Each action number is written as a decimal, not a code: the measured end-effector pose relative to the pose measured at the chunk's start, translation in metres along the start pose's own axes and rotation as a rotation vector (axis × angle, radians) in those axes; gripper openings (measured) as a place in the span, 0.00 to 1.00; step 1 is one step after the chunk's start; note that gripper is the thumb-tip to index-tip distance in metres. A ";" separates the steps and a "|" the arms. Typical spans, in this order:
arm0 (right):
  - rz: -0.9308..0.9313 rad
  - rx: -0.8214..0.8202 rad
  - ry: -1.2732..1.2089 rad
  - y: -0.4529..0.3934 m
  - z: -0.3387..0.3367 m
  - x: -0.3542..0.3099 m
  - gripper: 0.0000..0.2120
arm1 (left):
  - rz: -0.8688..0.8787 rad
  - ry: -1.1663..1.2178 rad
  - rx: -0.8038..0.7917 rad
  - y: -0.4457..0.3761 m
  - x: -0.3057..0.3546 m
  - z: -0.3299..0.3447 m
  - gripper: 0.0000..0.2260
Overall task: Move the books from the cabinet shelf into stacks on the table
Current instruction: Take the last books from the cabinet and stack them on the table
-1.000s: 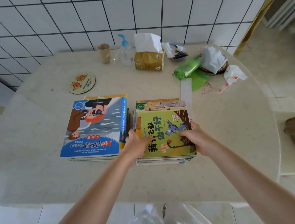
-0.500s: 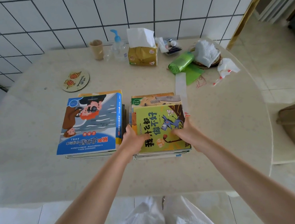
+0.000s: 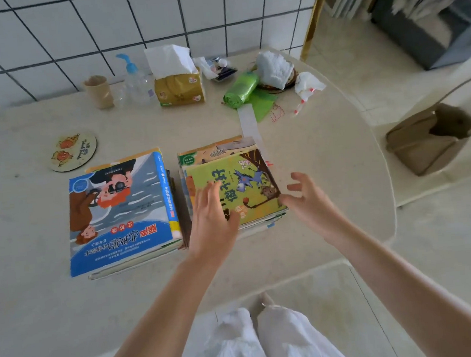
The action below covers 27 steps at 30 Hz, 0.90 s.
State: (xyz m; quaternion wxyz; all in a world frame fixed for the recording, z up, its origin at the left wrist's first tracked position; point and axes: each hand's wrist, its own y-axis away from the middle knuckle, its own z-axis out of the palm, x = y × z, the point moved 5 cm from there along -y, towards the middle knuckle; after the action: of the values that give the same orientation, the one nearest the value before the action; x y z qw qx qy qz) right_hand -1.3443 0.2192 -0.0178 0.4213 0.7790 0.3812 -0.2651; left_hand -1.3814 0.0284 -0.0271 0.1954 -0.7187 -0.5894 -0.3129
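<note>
Two stacks of books lie side by side on the beige table (image 3: 305,246). The left stack is topped by a large blue book (image 3: 123,213) with a red-haired figure on its cover. A green book (image 3: 246,186) with a blue donkey tops the right stack, above an orange-brown book (image 3: 217,148). My left hand (image 3: 212,217) hovers with straight fingers over the green book's near left part. At that stack's right edge, my right hand (image 3: 307,197) is spread, its fingers off the book. Neither hand holds anything. The cabinet shelf is out of view.
At the table's back stand a paper cup (image 3: 98,90), a pump bottle (image 3: 134,79), a tissue pack (image 3: 177,83), a green bag roll (image 3: 240,89) and white cloths (image 3: 274,66). A round coaster (image 3: 74,151) lies at left. A brown bag (image 3: 430,138) sits on the floor at right.
Both hands have let go of the green book's edges and lifted off with fingers spread. The camera has swung to the right, bringing more floor into view.
</note>
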 end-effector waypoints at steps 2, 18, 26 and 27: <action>0.036 0.066 -0.053 0.020 0.001 0.015 0.26 | 0.175 0.054 -0.029 0.010 0.014 0.004 0.20; 0.366 0.595 -0.158 0.257 0.007 0.210 0.17 | 0.552 -0.002 -0.725 0.170 0.055 0.137 0.14; 0.614 0.881 -0.320 0.440 0.014 0.327 0.18 | 0.781 -0.113 -1.014 0.324 0.093 0.218 0.14; 0.649 0.925 -0.345 0.472 0.018 0.347 0.18 | 0.822 -0.123 -1.056 0.356 0.100 0.233 0.14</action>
State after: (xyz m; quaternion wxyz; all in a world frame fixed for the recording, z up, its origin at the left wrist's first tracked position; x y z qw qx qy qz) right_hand -0.7633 0.1652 -0.0670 0.1532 0.9043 -0.1057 -0.3843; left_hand -0.9740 0.1700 -0.0973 -0.1130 -0.9003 -0.0458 -0.4178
